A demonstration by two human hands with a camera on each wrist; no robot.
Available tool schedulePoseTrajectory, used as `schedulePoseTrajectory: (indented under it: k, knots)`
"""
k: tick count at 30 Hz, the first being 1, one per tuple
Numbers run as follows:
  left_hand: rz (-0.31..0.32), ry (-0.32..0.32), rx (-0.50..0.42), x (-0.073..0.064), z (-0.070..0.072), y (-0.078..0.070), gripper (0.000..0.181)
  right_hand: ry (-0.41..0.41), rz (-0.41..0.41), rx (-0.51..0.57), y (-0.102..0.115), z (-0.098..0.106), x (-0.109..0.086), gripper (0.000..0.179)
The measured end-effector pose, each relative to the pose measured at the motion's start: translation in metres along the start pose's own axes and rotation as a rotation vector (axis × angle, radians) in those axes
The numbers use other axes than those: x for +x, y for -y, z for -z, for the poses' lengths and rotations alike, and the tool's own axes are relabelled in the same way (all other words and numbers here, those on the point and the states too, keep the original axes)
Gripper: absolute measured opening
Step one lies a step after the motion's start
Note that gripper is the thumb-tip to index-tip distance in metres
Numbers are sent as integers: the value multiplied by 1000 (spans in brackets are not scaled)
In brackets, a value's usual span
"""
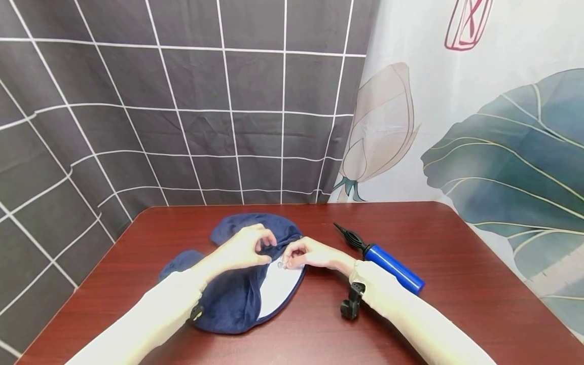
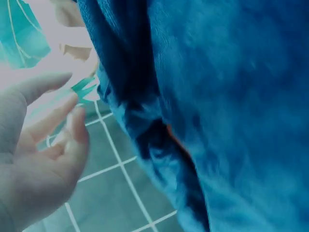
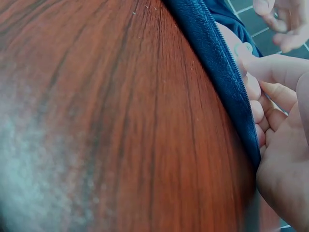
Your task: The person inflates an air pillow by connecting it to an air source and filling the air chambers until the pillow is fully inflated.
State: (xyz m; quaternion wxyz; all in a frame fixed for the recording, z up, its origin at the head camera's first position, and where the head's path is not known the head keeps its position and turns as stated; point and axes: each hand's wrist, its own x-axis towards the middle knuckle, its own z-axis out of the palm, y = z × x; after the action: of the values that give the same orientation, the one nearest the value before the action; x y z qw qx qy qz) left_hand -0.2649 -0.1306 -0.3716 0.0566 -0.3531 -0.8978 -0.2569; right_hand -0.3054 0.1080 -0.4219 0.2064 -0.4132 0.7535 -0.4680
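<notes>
A navy plush cover [image 1: 228, 306] with rounded lobes lies on the table, its zipper [image 3: 234, 72] undone. Through the opening shows a smooth white inner bladder [image 1: 277, 293] with a small clear valve [image 1: 280, 264]. My right hand [image 1: 306, 253] pinches at this valve with thumb and fingertips; the right wrist view shows the clear piece [image 3: 245, 47] by the thumb tip. Over the cover, just left of the opening, my left hand [image 1: 248, 248] has its fingers loosely bent with nothing between them. In the left wrist view, blue fabric [image 2: 236, 96] fills the right side.
A hand pump [image 1: 394, 268] with a blue barrel and black nozzle lies to the right of the cover on the reddish-brown wooden table [image 1: 319, 334]. Behind the table hang a dark grid-patterned curtain [image 1: 196, 126] and a floral one [image 1: 424, 101].
</notes>
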Motion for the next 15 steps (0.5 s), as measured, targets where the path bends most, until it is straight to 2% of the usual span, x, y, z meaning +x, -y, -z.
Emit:
schedulePoseTrajectory:
  k: [3, 6, 11, 15]
  knots:
    - [0, 27, -43, 4, -9, 0, 35, -6, -5, 12, -2, 0, 0, 14]
    - [24, 51, -44, 3, -18, 3, 43, -8, -6, 16, -3, 1, -1, 14]
    - [54, 31, -44, 2, -26, 10, 45, -16, -4, 18, -2, 2, -2, 15]
    - [28, 21, -45, 4, -28, 12, 39, -23, -11, 27, -2, 2, -3, 14]
